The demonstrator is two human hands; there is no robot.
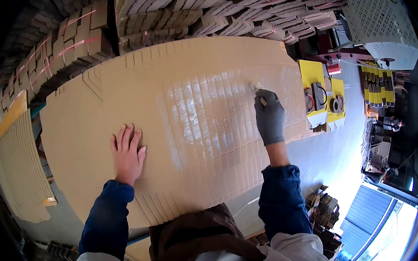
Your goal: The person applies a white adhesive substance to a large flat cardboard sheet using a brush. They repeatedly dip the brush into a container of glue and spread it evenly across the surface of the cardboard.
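A wide stack of overlapping flat cardboard sheets (93,154) spreads before me. My left hand (129,155) is bare and lies flat on its left part, fingers apart. In a dark grey glove, my right hand (270,118) is closed round a brush (256,86). The bristles touch the cardboard right of centre, and the handle's end shows above the fist. A shiny wet-looking white coating (197,111) covers the narrow stepped strips left of the brush.
Bundled cardboard (229,11) is piled along the far side, with tied stacks (70,48) at far left. To the right are yellow boxes (311,76) bearing tape rolls (337,104), and a perforated grey machine cover (380,24). Another cardboard stack (18,165) stands at left.
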